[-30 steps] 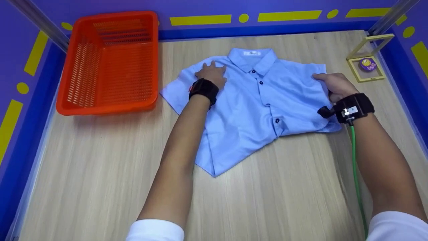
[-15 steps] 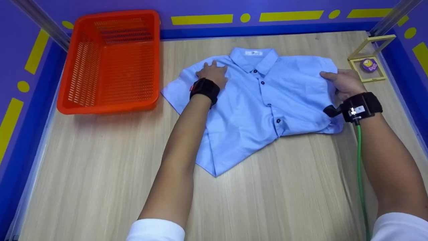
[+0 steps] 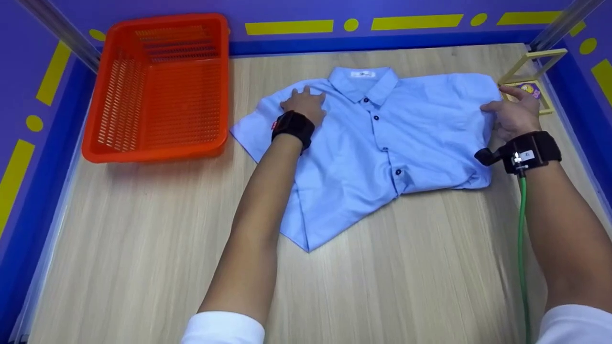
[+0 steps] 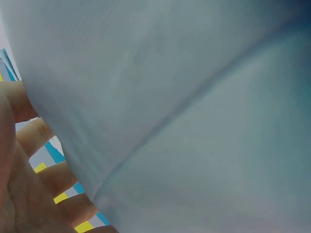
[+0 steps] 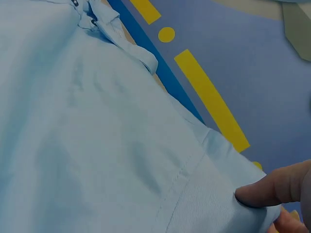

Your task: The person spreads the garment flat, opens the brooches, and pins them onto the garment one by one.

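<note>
Seemingly the spreading step: on a light-blue buttoned cloth shirt (image 3: pixel 344 157), left hand (image 3: pixel 306 106) splays left of the collar (image 3: pixel 385 90); rightward, right hand (image 3: pixel 518 112) pinches a sleeve (image 3: pixel 473 93); smoothing seems due.

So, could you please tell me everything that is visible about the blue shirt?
The blue shirt looks like thin cloth, with a pointed collar, a white label inside it, dark front buttons and short sleeves. It lies front up on the table, lightly wrinkled, its lower part slanting to one corner. The left hand rests on it, spread, left of the collar in the head view; the right hand pinches the sleeve on the other side.
</note>
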Demonstrator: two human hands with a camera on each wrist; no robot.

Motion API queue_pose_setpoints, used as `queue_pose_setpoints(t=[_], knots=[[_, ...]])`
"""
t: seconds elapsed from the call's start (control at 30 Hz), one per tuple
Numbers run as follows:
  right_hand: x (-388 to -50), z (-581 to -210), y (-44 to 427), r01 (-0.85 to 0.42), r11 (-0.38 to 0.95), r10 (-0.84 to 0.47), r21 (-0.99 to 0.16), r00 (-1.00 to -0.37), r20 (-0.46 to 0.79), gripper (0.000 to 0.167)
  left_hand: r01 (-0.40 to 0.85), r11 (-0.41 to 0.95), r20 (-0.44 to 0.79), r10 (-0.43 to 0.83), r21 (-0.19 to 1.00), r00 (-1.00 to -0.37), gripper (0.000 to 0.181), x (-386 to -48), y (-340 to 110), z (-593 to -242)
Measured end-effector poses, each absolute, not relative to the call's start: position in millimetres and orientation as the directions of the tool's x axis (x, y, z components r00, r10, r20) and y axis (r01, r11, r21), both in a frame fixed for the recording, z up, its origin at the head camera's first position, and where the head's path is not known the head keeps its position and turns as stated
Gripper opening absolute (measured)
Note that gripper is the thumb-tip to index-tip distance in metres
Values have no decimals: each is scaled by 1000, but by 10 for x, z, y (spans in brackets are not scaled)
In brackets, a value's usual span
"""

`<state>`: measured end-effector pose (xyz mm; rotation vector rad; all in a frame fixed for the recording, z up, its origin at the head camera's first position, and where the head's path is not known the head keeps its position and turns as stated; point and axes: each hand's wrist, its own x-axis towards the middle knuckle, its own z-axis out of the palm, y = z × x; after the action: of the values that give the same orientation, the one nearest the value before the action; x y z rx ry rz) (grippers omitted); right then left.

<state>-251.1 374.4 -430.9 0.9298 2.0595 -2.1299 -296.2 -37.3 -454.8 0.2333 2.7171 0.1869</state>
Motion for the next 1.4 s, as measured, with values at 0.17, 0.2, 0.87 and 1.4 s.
queue_pose_setpoints(t=[0.17,0.2,0.87,1.4], knots=[[-2513,-4298,3807,319,-154,424,-935,-834,-354,55,132,978,-385,186,161,-904,56,-2979,-383,-4564],[-2512,-4293,3818,300,-160,441,-941,-831,-339,54,134,978,-383,187,161,-905,56,-2982,-385,-4564],[-2585,-4359,3809,217,126,535,-968,-837,-118,39,135,974,-390,197,181,-899,56,-2978,-381,-4559],[-2479,-4374,4033,407,529,468,-745,-872,-144,46,151,977,-379,197,150,-904,55,-2971,-369,-4572]])
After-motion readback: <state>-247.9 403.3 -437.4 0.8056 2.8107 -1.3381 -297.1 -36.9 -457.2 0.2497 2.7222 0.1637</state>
